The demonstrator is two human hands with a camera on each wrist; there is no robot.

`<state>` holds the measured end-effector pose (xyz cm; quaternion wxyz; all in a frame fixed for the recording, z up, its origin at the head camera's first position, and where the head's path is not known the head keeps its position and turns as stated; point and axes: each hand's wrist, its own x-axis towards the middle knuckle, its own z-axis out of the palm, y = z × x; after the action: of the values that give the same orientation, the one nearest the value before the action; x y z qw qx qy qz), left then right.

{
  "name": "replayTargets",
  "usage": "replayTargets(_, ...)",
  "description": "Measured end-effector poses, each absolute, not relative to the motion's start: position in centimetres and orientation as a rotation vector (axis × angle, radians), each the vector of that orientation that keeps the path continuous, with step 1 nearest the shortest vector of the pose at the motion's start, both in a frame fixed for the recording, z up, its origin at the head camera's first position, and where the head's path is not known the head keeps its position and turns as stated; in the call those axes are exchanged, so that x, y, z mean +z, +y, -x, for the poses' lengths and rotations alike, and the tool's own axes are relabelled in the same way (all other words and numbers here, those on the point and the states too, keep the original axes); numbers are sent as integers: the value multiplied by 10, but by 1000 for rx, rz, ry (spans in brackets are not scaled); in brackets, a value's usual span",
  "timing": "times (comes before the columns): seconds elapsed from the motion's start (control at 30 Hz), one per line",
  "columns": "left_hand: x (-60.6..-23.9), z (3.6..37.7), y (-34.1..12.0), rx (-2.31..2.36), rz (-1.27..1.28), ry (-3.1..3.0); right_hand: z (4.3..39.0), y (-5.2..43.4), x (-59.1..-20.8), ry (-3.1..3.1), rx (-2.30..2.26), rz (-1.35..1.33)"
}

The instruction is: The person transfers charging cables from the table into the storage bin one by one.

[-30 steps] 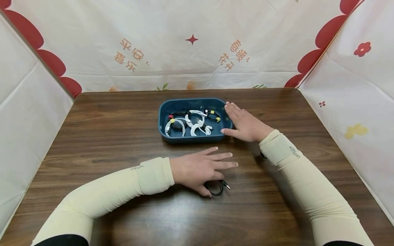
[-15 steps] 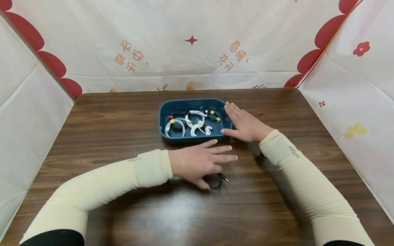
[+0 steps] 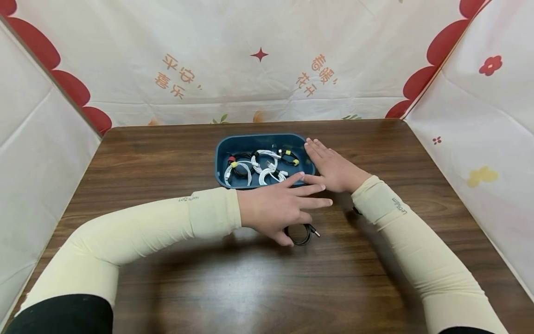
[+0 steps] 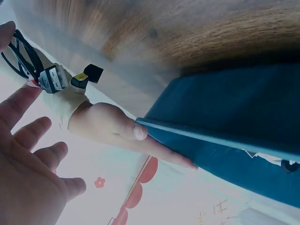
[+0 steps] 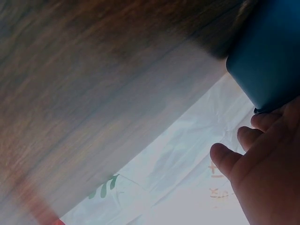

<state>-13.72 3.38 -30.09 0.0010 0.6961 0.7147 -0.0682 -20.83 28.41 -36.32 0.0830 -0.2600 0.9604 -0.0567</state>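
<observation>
My left hand (image 3: pixel 277 208) pinches a coiled black USB cable (image 3: pixel 306 235) between thumb and forefinger, the other fingers spread. In the left wrist view the cable's USB plug (image 4: pixel 54 78) sticks out beside a black and yellow tie (image 4: pixel 86 77). This hand overlaps the front rim of a blue plastic bin (image 3: pixel 260 138) in the head view. Inside the bin lie several coiled cables, white ones (image 3: pixel 264 152) and black ones (image 3: pixel 289 160), bound with small ties. My right hand (image 3: pixel 338 171) rests on the bin's right end, fingers straight along the rim and thumb at the front corner.
The bin stands on a brown wood-grain table (image 3: pixel 167 153), towards its back edge. White printed cloth (image 3: pixel 250 28) hangs behind the table and along both sides.
My left hand has risen from the table in front towards the bin's front right corner, carrying the black USB cable. The right hand and the bin have stayed in place.
</observation>
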Motion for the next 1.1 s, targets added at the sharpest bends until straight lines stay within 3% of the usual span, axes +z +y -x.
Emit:
replayTargets(0.9, -266, 173, 35, 18, -2176, 2360, 207, 287, -361, 2825, -233, 752)
replayTargets(1.1, -254, 188, 38, 159, -2104, 2396, 207, 288, -364, 2859, -295, 956)
